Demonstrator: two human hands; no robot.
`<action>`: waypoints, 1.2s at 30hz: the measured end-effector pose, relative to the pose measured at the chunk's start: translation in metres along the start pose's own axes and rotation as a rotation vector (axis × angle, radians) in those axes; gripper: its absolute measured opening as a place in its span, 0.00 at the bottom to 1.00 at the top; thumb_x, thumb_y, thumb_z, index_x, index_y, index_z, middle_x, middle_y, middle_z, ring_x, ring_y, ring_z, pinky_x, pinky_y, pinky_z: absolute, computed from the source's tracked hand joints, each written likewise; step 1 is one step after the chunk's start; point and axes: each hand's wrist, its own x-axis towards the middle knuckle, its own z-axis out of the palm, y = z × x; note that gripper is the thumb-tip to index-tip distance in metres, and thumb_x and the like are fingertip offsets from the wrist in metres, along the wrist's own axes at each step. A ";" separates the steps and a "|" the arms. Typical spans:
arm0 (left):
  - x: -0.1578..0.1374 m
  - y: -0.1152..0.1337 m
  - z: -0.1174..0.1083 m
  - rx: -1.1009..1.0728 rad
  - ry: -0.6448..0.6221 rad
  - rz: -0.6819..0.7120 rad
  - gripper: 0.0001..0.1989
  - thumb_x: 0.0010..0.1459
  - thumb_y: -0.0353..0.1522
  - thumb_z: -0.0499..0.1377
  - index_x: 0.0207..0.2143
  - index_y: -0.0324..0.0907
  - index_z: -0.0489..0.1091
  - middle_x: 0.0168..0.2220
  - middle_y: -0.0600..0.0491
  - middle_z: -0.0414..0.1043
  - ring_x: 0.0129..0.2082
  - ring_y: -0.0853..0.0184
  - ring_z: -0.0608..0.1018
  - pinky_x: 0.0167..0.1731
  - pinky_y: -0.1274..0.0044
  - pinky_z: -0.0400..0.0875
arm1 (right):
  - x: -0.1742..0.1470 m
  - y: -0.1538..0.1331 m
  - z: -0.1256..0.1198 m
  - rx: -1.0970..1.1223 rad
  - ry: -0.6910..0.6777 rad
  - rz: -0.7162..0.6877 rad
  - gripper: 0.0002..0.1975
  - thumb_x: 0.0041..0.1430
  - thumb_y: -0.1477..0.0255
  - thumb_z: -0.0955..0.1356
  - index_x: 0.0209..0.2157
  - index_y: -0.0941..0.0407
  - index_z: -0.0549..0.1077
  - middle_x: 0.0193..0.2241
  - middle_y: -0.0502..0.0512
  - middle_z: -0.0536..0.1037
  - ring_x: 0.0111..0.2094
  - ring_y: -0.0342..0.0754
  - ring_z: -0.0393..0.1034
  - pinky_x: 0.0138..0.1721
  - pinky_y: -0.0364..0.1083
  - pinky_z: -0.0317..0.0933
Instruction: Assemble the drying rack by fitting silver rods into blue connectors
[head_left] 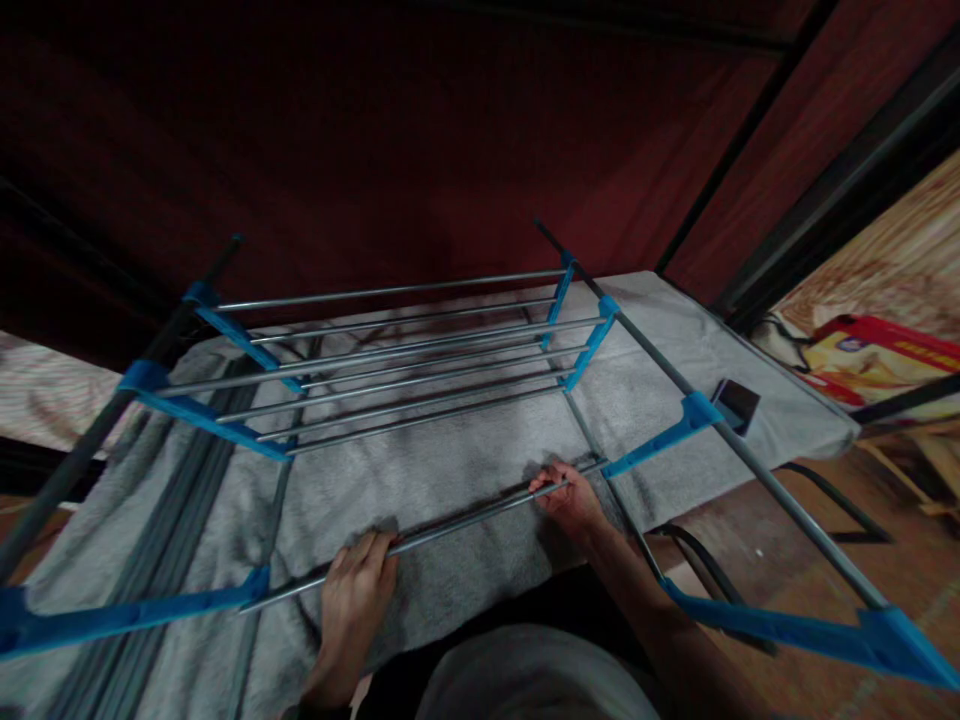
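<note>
A thin metal rod (465, 522) lies across in front of me, held in both hands. My left hand (358, 578) is closed over it left of the middle. Fingers of my right hand (566, 492) grip it near its right end, which meets the tip of a blue plastic bracket (660, 440). The rod's left end is close to another blue bracket (150, 612); whether it sits in it I cannot tell. These brackets belong to a partly assembled rack with grey side poles (757, 455). Farther back, several metal rods (420, 350) span between blue brackets on both sides.
A grey fleecy cloth (450, 455) covers the surface under the rack. Several loose grey poles (161, 520) lie on it at the left. At the right are a small dark box (736, 405) and a red and yellow package (885, 365). A dark red panel (420, 150) stands behind.
</note>
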 end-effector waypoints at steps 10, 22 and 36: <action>-0.001 0.002 0.000 0.046 0.055 0.040 0.10 0.66 0.30 0.53 0.43 0.43 0.74 0.36 0.51 0.81 0.34 0.61 0.81 0.39 0.68 0.67 | -0.016 -0.003 0.013 0.145 -0.001 0.082 0.08 0.55 0.74 0.73 0.25 0.53 0.72 0.24 0.47 0.79 0.29 0.44 0.76 0.39 0.44 0.75; 0.001 0.005 -0.004 0.015 0.125 0.075 0.08 0.66 0.29 0.54 0.43 0.44 0.72 0.34 0.52 0.79 0.34 0.60 0.80 0.38 0.68 0.64 | -0.033 -0.004 0.007 0.034 0.077 0.142 0.06 0.51 0.70 0.76 0.31 0.53 0.78 0.32 0.48 0.85 0.35 0.47 0.81 0.42 0.47 0.73; 0.001 0.012 -0.004 0.014 0.128 0.081 0.08 0.66 0.29 0.54 0.42 0.44 0.73 0.33 0.52 0.79 0.34 0.60 0.78 0.39 0.69 0.63 | -0.034 -0.002 0.000 0.039 0.092 0.178 0.11 0.47 0.71 0.79 0.31 0.53 0.78 0.32 0.50 0.85 0.34 0.48 0.81 0.41 0.48 0.73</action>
